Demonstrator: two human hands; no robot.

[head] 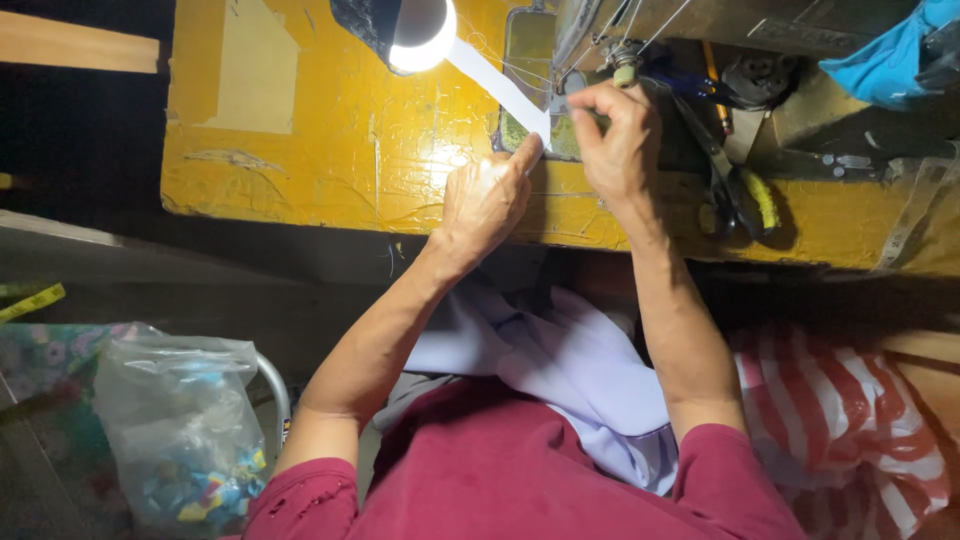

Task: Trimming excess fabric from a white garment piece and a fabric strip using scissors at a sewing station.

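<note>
At the top middle of the frame, under the lamp (420,35), my left hand (487,200) lies on the yellow worktop (300,150) with its forefinger stretched out, the tip pressing the near end of the white strip (500,90) flat beside the needle plate. My right hand (622,135) has thumb and fingers (585,100) pinched together on something small at the presser foot of the sewing machine (640,30); whether it is thread or the strip's edge I cannot tell. To do this well, I judge the strip should stay taut and square, fingertips clear of the needle. Lilac cloth (570,370) rests in my lap, scissors (735,190) to the right
</note>
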